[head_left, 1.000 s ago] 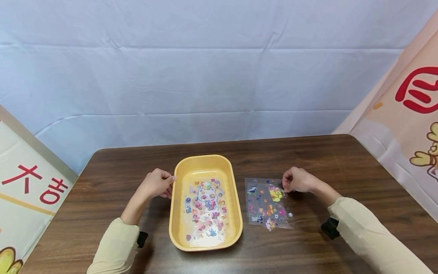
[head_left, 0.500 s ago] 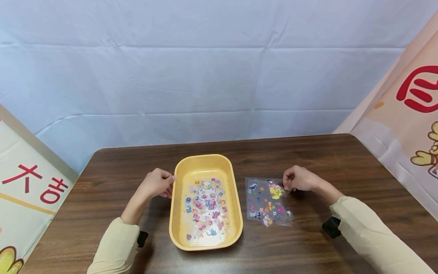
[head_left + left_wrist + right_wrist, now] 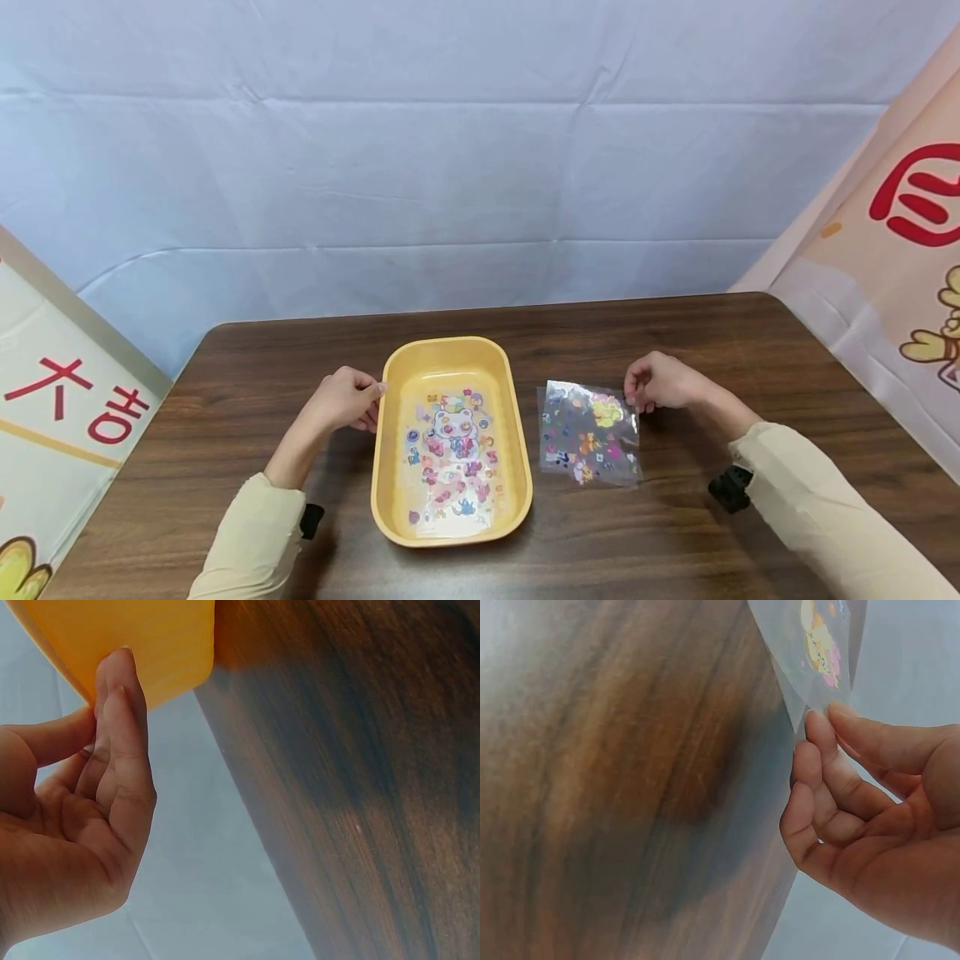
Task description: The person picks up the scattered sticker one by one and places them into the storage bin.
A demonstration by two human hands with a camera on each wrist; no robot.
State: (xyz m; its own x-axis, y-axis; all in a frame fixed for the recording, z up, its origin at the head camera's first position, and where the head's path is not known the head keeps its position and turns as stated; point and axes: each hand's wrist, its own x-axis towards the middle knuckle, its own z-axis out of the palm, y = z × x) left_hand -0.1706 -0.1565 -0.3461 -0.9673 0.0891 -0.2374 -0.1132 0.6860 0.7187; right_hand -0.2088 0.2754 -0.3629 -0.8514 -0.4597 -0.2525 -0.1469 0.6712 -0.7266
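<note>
A yellow tray (image 3: 517, 467) stands on the table, holding a clear sticker sheet (image 3: 454, 467) printed with a bear and small colourful figures. At its left rim my left hand (image 3: 347, 400) pinches the edge, thumb on the rim and fingers against the outer wall, as the left wrist view shows. My right hand (image 3: 657, 382) pinches the right edge of another clear sticker sheet (image 3: 588, 442), to the right of the tray. In the right wrist view, thumb and index finger (image 3: 821, 731) hold that sheet's corner, and its near part hangs raised off the wood.
The dark wooden table (image 3: 720, 333) has rounded far corners. Behind it hangs a pale cloth (image 3: 450, 167). Printed banners stand at the left (image 3: 67, 417) and right (image 3: 885, 275). A second clear layer shows under the right sheet's left and lower edges.
My right hand has moved slightly away from me and up, drawing the right sticker sheet's edge with it and tilting the sheet. My left hand and the tray stay in place.
</note>
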